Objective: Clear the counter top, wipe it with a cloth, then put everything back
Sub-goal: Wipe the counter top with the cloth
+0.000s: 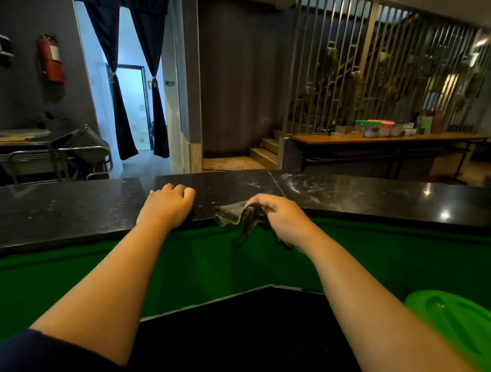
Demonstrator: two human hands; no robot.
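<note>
A glossy black stone counter top [366, 196] runs across the view, with pale wipe smears on its right half. My right hand [282, 217] grips a dark, crumpled cloth [249, 218] at the counter's near edge; part of the cloth lies on the stone and part hangs over the green front. My left hand [168, 206] rests on the near edge to the left of the cloth, fingers curled into a loose fist and holding nothing.
A green panel [91, 274] drops below the counter, with a lower black surface [245, 336] beneath me. A green plastic lid or bowl [459, 322] sits at the lower right. Beyond the counter stand a wooden table [383, 140] with containers, stairs and metal racks [55, 156].
</note>
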